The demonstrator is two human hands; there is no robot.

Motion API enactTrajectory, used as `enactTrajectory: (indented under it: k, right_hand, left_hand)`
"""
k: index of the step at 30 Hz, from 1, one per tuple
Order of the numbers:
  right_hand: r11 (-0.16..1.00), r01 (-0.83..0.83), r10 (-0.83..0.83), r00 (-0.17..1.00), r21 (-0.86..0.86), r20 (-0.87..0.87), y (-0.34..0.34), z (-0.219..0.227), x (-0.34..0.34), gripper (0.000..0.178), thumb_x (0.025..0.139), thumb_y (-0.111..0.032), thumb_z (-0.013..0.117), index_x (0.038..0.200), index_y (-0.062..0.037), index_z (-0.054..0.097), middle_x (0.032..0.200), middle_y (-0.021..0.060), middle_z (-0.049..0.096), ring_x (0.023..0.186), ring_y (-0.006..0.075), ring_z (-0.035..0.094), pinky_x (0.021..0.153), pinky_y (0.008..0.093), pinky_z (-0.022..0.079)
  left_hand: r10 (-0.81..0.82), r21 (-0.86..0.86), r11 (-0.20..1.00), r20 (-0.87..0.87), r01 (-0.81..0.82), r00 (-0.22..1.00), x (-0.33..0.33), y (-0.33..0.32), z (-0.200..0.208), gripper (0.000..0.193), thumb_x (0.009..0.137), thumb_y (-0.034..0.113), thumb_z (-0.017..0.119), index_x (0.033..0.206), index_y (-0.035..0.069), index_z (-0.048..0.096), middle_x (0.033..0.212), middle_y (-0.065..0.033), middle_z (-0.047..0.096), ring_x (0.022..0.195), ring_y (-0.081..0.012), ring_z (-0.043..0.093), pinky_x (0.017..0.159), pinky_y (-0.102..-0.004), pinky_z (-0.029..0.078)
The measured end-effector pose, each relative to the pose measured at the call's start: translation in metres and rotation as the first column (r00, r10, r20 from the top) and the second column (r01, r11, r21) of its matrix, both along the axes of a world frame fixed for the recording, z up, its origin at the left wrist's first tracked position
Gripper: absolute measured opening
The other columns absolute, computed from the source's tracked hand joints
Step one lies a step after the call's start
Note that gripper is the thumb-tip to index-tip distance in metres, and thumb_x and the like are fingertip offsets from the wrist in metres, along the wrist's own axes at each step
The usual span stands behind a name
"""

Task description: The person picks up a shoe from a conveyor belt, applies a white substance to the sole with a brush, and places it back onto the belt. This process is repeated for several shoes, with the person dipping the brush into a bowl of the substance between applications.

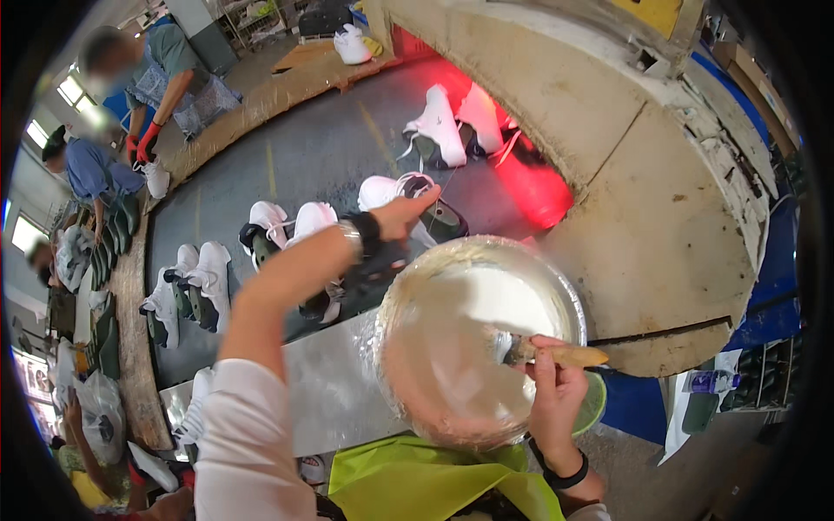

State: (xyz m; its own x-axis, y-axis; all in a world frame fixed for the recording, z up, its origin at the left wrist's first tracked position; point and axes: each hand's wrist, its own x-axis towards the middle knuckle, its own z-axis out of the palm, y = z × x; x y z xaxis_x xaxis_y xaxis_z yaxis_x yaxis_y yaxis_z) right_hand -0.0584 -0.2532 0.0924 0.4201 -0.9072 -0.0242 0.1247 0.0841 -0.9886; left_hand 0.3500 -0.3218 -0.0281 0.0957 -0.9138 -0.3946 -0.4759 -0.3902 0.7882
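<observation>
My left hand (402, 213) reaches out over a grey conveyor belt (330, 148) and touches a white shoe upper (393, 189) on a dark last; whether the fingers grip it I cannot tell. My right hand (553, 391) holds a wooden-handled brush (547, 352), its bristles dipped into a round metal bowl (473, 334) of white glue close in front of me. Several more white shoes (287, 226) lie in pairs along the belt.
A beige tunnel housing (625, 174) with red glow covers the belt at right. Two people (130, 78) work at the belt's far left side. A wooden edge (139, 330) borders the belt. A yellow-green apron (417, 482) is below me.
</observation>
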Motion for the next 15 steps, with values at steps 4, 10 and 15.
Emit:
enactTrajectory:
  k: [4,10,15]
  right_hand:
    - [0.987,0.124,-0.13,0.989,-0.099,-0.066,0.002,-0.003,-0.007,0.017,0.097,-0.007,0.051,0.106,0.0065,0.057,0.11,0.0113,0.059,0.087,0.0137,0.061,0.074,0.0273,0.056]
    - [0.986,0.137,-0.144,0.986,-0.093,-0.078,0.014,0.006,-0.011,0.018,0.097,-0.008,0.052,0.105,0.0061,0.058,0.11,0.0104,0.06,0.088,0.0127,0.061,0.074,0.0272,0.056]
    - [0.99,0.115,-0.122,0.99,-0.084,-0.075,0.021,0.009,-0.011,0.018,0.097,-0.008,0.051,0.105,0.0066,0.058,0.111,0.0101,0.06,0.088,0.0121,0.06,0.075,0.0272,0.055]
  left_hand:
    - [0.064,-0.221,0.969,0.664,0.113,0.745,-0.032,-0.059,-0.011,0.054,0.079,0.013,0.056,0.132,0.016,0.046,0.098,-0.0201,0.066,0.094,-0.04,0.064,0.08,-0.0479,0.048]
    - [0.044,-0.263,0.963,0.375,0.06,0.926,0.07,-0.026,0.0,0.042,0.067,0.007,0.066,0.108,0.014,0.062,0.1,-0.0127,0.067,0.097,-0.0349,0.064,0.08,-0.0433,0.05]
    - [0.455,-0.118,0.856,-0.288,-0.503,0.842,0.083,0.036,0.031,0.031,0.082,0.005,0.068,0.11,-0.004,0.058,0.096,-0.014,0.063,0.081,-0.0287,0.066,0.065,-0.0442,0.056]
